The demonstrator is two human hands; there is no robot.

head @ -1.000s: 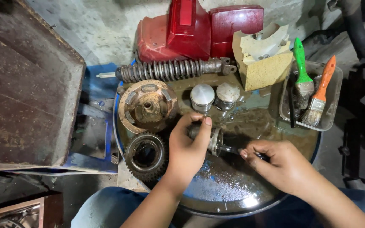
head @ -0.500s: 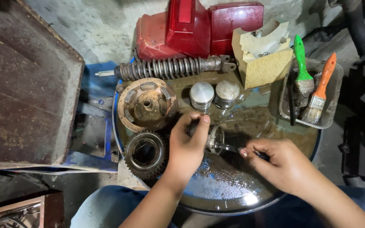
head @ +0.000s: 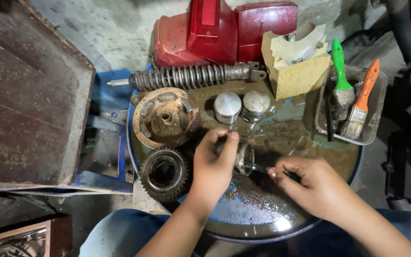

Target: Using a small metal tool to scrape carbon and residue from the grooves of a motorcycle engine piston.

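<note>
My left hand [head: 215, 164] grips a small metal piston-like part [head: 244, 159] lying on its side over the oily drum top [head: 262, 219]. My right hand [head: 310, 183] pinches a thin dark tool [head: 262, 168] whose tip goes into that part. Two more metal pistons [head: 228, 107] [head: 256, 104] stand upright just beyond my hands. A rusty round clutch hub [head: 166, 116] and a toothed gear ring [head: 163, 172] lie left of my left hand.
A coil shock absorber [head: 191, 76] lies along the drum's far edge, red plastic covers [head: 224, 31] behind it. A beige block [head: 300, 66] and a clear tray [head: 374, 119] with a green and an orange brush sit at right. A rusty metal box [head: 24, 95] stands at left.
My left hand has shifted its fingers around the metal part, turning it slightly. My right hand stays in place with the tool.
</note>
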